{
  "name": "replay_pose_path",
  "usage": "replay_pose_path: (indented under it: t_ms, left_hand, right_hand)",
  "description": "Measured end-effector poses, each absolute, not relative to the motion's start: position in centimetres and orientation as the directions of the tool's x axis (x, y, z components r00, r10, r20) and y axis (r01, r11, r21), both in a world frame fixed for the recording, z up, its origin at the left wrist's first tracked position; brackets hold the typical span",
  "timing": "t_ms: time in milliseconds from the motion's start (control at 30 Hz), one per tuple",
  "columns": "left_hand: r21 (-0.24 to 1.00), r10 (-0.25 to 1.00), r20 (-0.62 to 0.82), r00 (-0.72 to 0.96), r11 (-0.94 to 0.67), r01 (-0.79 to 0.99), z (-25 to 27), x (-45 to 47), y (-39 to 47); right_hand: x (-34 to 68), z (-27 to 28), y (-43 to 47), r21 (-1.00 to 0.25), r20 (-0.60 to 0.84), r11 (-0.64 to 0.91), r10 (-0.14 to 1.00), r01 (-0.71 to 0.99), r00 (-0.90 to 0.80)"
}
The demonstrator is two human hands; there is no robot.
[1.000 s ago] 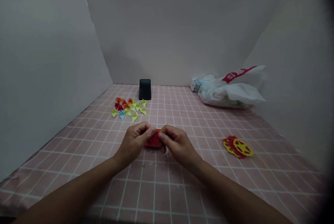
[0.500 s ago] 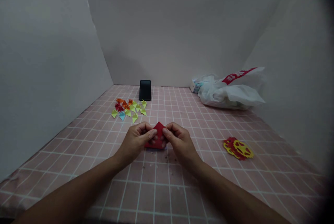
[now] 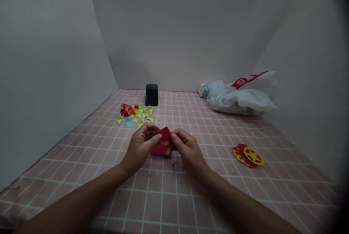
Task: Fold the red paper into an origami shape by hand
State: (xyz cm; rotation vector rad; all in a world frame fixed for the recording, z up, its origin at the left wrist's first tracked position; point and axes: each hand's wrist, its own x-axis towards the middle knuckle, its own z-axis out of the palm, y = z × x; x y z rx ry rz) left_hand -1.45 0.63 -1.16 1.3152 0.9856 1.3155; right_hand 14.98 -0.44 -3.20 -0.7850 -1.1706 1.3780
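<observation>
Between my hands, at the middle of the table, is a small piece of red paper (image 3: pixel 165 133). My left hand (image 3: pixel 145 140) pinches its left side between thumb and fingers. From the right, the thumb and fingertips of my right hand (image 3: pixel 186 145) close on its edge. Beneath, more red paper (image 3: pixel 159 150) lies on the table, partly covered by my fingers, with a sliver of purple under its front edge. Beyond my left hand lie several small folded paper pieces (image 3: pixel 138 113) in yellow, orange, red and blue.
A black phone (image 3: pixel 151 95) lies at the back. To the back right rests a white plastic bag (image 3: pixel 240 99) beside a small box (image 3: pixel 202 91). Red and yellow cut-out discs (image 3: pixel 249 155) are piled at right on the pink checked tablecloth (image 3: pixel 152 205). Pale walls enclose the table.
The red paper in my hands has turned from an upright point to a tilted, smaller shape. Both hands have shifted only slightly, and more of the red paper below now shows.
</observation>
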Motion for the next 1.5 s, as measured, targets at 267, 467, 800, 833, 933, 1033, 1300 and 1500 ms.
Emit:
replay_pose_path:
  t_ms: [267,467,800,833,933,1033,1300,1500]
  left_hand:
    - [0.974,0.977,0.203,0.064,-0.195,-0.115,-0.83,-1.44,0.62]
    - [0.971,0.975,0.216,0.044,-0.210,-0.113,-0.88,-1.45,0.67]
    - [0.974,0.980,0.193,0.044,-0.186,-0.133,-1.09,-1.49,0.83]
    - [0.975,0.981,0.187,0.045,-0.179,-0.132,-1.11,-1.51,0.85]
    - [0.978,0.984,0.171,0.047,-0.163,-0.129,-1.14,-1.56,0.88]
    - [0.977,0.983,0.175,0.051,-0.167,-0.134,-1.12,-1.57,0.89]
    - [0.981,0.981,0.181,0.067,-0.175,-0.087,-1.21,-1.40,0.81]
    - [0.971,0.966,0.238,0.097,-0.240,0.008,-1.61,-1.48,0.63]
  right_hand:
    - [14.89,-3.29,-0.41,-0.928,0.181,0.095,0.960,-0.359,-0.215]
    - [14.87,-3.55,-0.40,-0.922,0.173,0.077,0.959,-0.380,-0.226]
    - [14.85,-3.39,-0.25,-0.922,0.145,0.056,0.967,-0.382,-0.208]
    - [14.86,-3.38,-0.25,-0.924,0.143,0.055,0.968,-0.379,-0.206]
    - [14.87,-3.33,-0.30,-0.925,0.139,0.053,0.969,-0.376,-0.206]
    - [14.89,-3.30,-0.35,-0.926,0.140,0.056,0.969,-0.373,-0.202]
    - [14.92,-3.34,-0.29,-0.955,0.119,0.072,0.982,-0.289,-0.148]
    - [14.62,-3.07,-0.52,-0.957,0.111,0.058,0.978,-0.284,-0.175]
